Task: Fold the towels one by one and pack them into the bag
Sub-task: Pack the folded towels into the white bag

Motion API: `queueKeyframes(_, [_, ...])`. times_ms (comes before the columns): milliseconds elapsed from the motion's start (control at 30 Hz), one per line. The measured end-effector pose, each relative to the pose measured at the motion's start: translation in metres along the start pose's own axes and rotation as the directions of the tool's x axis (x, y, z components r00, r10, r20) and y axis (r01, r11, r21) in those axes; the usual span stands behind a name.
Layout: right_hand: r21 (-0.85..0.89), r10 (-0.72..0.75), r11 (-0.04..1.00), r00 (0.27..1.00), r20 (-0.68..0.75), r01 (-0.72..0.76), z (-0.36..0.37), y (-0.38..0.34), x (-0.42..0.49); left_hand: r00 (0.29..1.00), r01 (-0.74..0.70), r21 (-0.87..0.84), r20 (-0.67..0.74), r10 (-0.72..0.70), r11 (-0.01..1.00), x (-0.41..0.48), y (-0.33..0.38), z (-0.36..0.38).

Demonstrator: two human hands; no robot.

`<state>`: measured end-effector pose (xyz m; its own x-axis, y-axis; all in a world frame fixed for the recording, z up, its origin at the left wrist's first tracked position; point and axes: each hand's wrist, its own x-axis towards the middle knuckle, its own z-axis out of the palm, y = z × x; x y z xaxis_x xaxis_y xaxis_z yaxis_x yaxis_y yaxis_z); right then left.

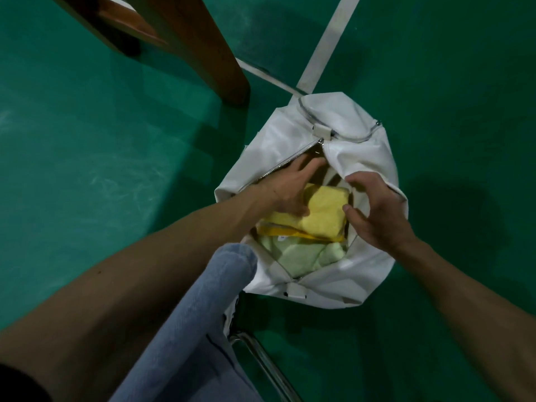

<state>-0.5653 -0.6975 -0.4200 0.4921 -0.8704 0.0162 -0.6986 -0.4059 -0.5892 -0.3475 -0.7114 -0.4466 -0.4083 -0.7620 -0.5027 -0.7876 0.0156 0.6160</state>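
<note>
Yellow towel is folded and sits on top of the stack inside the white bag. Under it there's a thin deeper-yellow layer, only its edge showing. Below that is a pale green towel, bunched at the near end of the opening.

My left hand is in the bag mouth with the fingers straight, not gripping. The palm and thumb rest on the yellow towel's left edge. The fingertips reach toward the far end of the opening, just under the zip slider.

My right hand is at the right side of the opening. Its fingers are curled over the bag's right rim and hold the fabric. The thumb is just beside the towel's right corner; can't tell if it touches.

Bag state: main zip open along the left rim, mouth spread wide. A second zip curves across the far end panel. There are white tabs at both ends. The white strap runs away from the far end, flat on the green floor.

The bag stands on the floor just beside my knee in blue jeans; the knee overlaps the near-left corner. A wooden leg is at upper left, apart from the bag. A chrome tube is at the bottom, under my leg.
</note>
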Motion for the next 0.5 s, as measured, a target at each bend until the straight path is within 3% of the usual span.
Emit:
queueKeyframes(100, [0.06,0.056,0.997,0.998,-0.008,-0.055,0.001,-0.001,0.001,0.995,-0.087,-0.015,-0.046,0.087,0.996,0.009,0.005,-0.013])
queueKeyframes(167, [0.129,0.168,0.977,0.985,0.032,-0.171,0.002,-0.008,0.003,0.99,-0.129,-0.019,-0.056,0.127,0.992,0.013,0.007,-0.021])
queueKeyframes(300, [0.095,0.226,0.96,0.93,0.289,-0.263,0.017,-0.016,0.003,0.976,-0.203,-0.066,-0.09,0.197,0.977,0.019,0.01,-0.035])
queueKeyframes(500, [0.155,0.305,0.929,0.933,0.191,-0.335,0.039,-0.024,0.006,0.972,-0.232,-0.145,-0.071,0.224,0.962,0.029,0.021,-0.062])
